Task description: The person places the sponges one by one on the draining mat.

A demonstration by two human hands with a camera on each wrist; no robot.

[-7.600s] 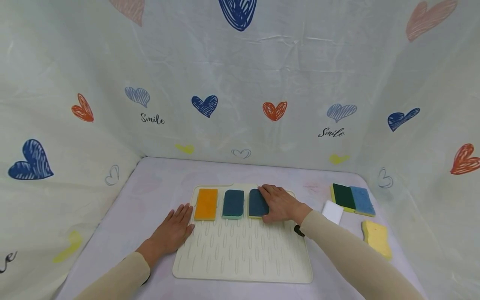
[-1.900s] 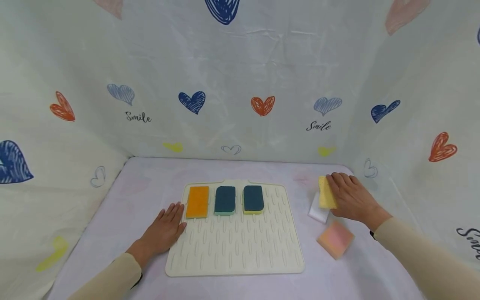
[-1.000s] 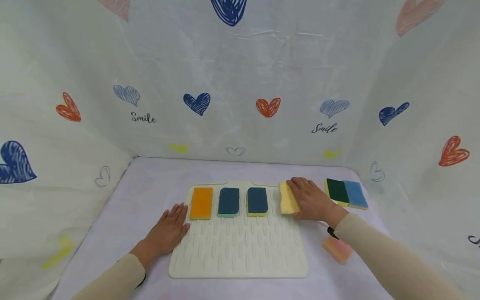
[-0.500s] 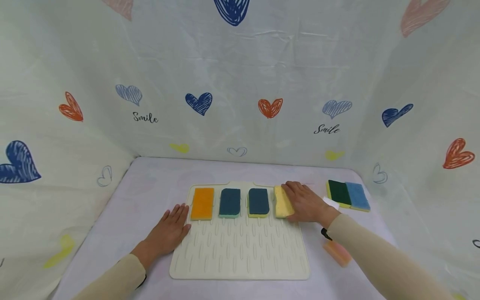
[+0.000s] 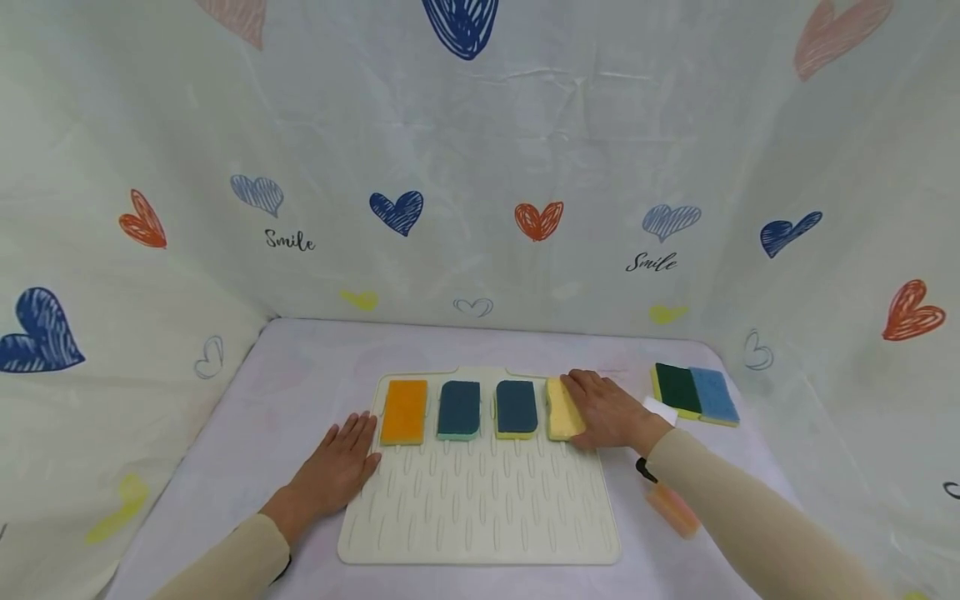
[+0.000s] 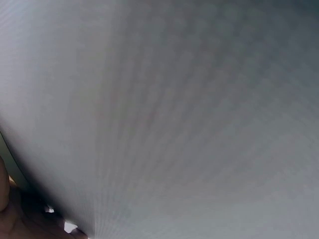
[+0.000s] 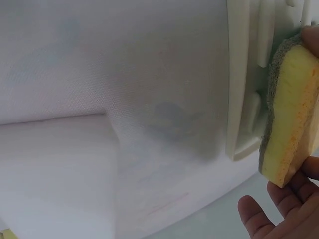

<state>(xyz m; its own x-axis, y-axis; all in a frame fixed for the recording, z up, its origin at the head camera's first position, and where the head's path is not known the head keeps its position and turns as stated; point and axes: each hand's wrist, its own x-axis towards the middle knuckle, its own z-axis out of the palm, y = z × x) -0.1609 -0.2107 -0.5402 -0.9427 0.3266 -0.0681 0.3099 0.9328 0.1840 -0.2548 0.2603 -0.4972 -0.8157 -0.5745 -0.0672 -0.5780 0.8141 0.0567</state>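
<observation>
Yellow sponge (image 5: 561, 414), right of frame centre, is gripped by the right hand (image 5: 609, 412); left hand (image 5: 333, 465) is laid flat.

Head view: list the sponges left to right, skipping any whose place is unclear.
Orange sponge, teal-edged dark blue sponge, yellow-edged dark blue sponge, yellow sponge held by the right hand, dark green sponge, light blue sponge.
</observation>
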